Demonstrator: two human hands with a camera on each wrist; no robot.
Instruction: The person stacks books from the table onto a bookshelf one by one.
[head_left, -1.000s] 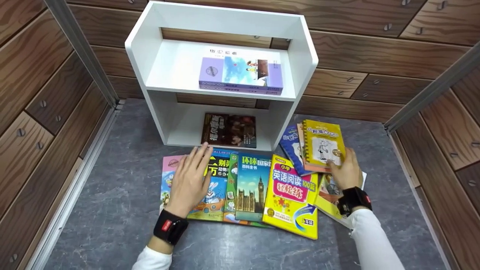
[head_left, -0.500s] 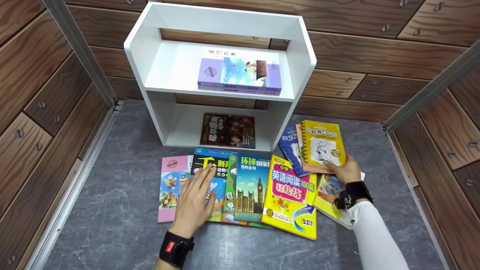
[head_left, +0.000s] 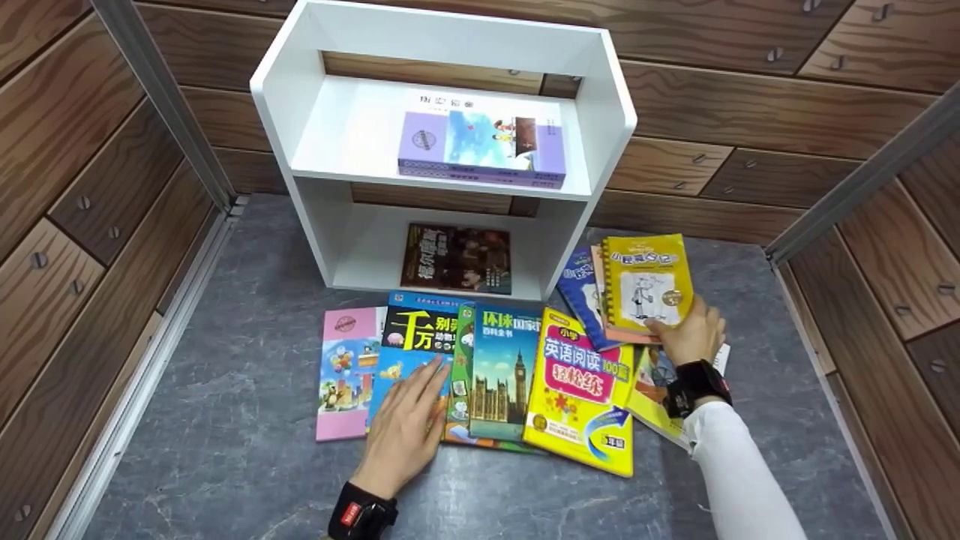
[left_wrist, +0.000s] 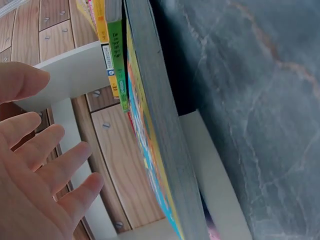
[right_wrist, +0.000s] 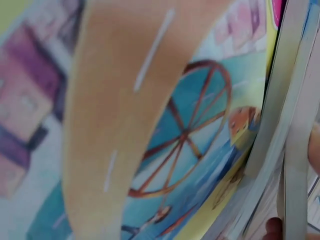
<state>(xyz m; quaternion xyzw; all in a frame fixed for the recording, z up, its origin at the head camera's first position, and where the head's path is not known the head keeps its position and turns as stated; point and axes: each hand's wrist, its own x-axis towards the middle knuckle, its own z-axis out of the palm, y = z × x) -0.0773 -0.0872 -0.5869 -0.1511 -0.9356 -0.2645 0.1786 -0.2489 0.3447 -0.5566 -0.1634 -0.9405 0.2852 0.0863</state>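
Fingers [head_left: 700, 309] of the right hand [head_left: 691, 337] are pinching a yellow spiral-bound book [head_left: 646, 281] at its lower right corner, on top of the orange [head_left: 631, 336] and blue [head_left: 576, 277] ones beside the white shelf [head_left: 450, 187]. Left hand's [head_left: 405, 427] loosely spread, holding nothing, above the rabbit book [head_left: 412, 346].

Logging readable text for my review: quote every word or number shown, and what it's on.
Blue-and-black book: "千万别"
Clock-tower book: "环球国家", "百科全书"
Bright-yellow book: "小学", "英语阅读100篇", "轻松练", "年级" (digit unclear)
Spiral-edged book: "小屁孩日记"
Too small or blurred: finer print, brown book, purple book, pale cover, blue book, pink book's stamp, green spine, wristband tags.
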